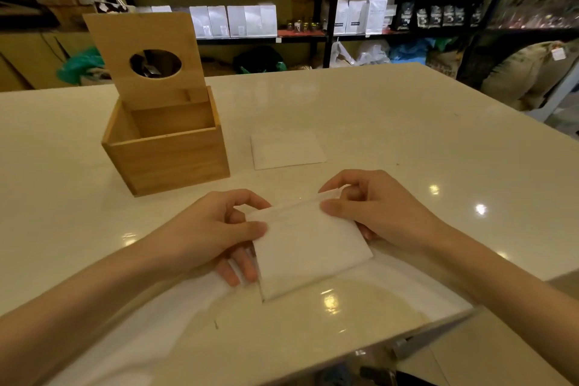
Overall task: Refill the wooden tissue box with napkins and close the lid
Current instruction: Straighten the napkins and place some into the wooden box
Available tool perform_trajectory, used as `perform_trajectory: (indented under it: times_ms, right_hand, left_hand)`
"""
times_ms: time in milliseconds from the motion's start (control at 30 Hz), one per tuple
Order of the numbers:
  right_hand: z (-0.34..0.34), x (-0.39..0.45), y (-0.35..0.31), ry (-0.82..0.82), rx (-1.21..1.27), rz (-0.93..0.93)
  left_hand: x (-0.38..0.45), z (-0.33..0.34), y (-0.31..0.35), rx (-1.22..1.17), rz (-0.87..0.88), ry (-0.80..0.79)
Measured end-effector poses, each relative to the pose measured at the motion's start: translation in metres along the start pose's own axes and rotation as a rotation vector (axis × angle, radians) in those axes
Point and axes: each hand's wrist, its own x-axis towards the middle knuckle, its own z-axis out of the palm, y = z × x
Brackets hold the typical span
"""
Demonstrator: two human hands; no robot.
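A wooden tissue box (170, 163) stands on the white table at the left, its inside looking empty. Its lid (144, 50), with an oval hole, is swung up and stands upright at the back. Near the table's front edge a folded white napkin stack (308, 247) is held just above the surface. My left hand (216, 235) grips its left edge, thumb on top and fingers beneath. My right hand (379, 207) pinches its upper right corner. A second flat white napkin (286, 149) lies on the table to the right of the box.
The white table (407, 122) stretches wide to the right and back. Behind it stand black shelves (326, 9) with white and black bags. Sacks (526, 72) sit on the floor at the far right. A metal strip (432, 335) lies beyond the table's front right edge.
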Motion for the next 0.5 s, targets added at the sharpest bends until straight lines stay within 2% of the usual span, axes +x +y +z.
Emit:
perform_trajectory:
  times_ms: [267, 500]
  right_hand:
    - [0.0027, 0.0026, 0.0011, 0.014, -0.199, -0.082]
    - [0.0092, 0.0009, -0.0016, -0.012, -0.411, -0.133]
  left_hand:
    - [0.0004, -0.0046, 0.0038, 0.024, -0.022, 0.009]
    - [-0.0023, -0.0075, 0.0071, 0.382, 0.054, 0.099]
